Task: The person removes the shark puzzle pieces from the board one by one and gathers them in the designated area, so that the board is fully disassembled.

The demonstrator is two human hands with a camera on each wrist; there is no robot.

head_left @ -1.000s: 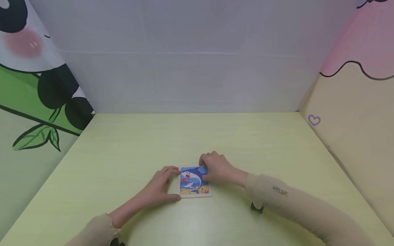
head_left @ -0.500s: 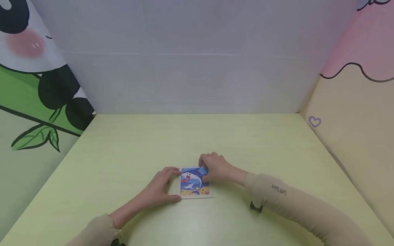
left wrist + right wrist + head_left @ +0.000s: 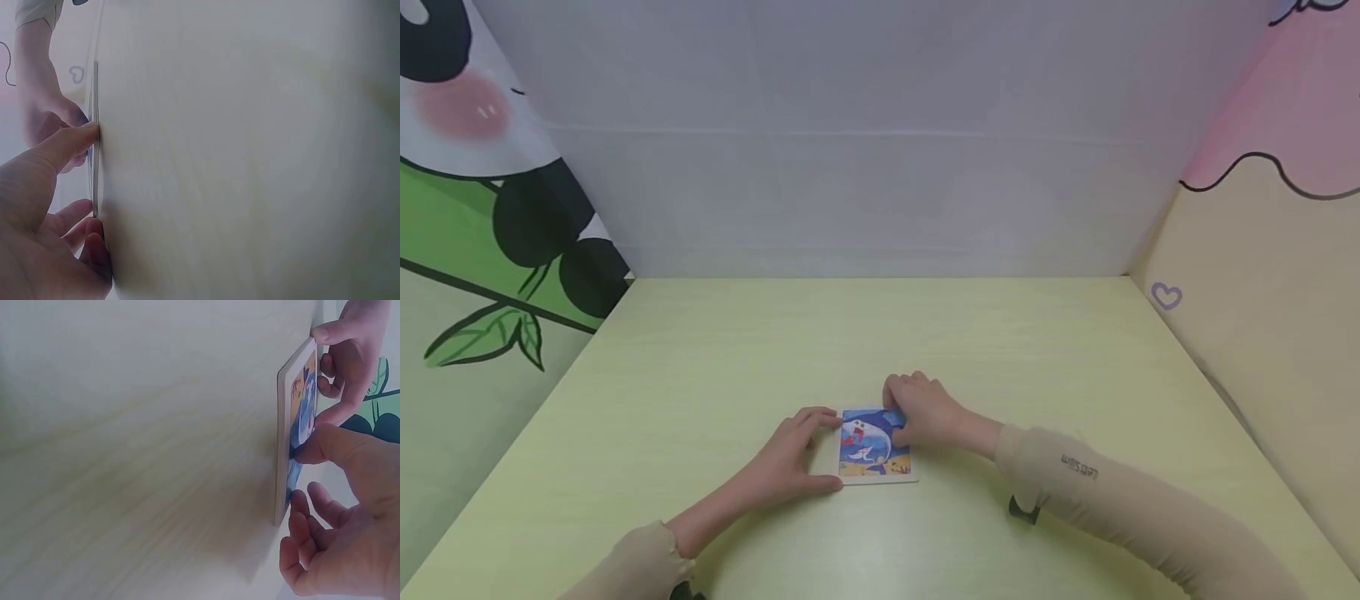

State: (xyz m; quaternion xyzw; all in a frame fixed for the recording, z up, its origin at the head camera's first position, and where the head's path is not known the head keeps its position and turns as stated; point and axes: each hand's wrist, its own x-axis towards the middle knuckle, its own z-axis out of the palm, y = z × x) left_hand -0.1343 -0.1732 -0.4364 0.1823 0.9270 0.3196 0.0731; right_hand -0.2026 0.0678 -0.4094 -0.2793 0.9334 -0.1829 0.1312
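A small square jigsaw puzzle board [image 3: 880, 480] with a pale frame lies flat on the table, its picture a blue-and-white shark above yellow sand. My left hand [image 3: 793, 457] holds the board's left side, thumb at the lower corner and index finger near the upper one. At the upper right, my right hand [image 3: 928, 412] pinches a blue puzzle piece [image 3: 293, 478] between thumb and fingertips; the piece sits within the picture and is partly covered. The left wrist view shows the board edge-on, the left thumb [image 3: 78, 137] against its rim.
The pale yellow wood-grain table [image 3: 880, 333] reaches back to a grey-white wall panel [image 3: 880, 192]. Side panels flank it, with a cartoon panda print [image 3: 490, 167] on the left and a pink-and-cream one [image 3: 1262, 250] on the right.
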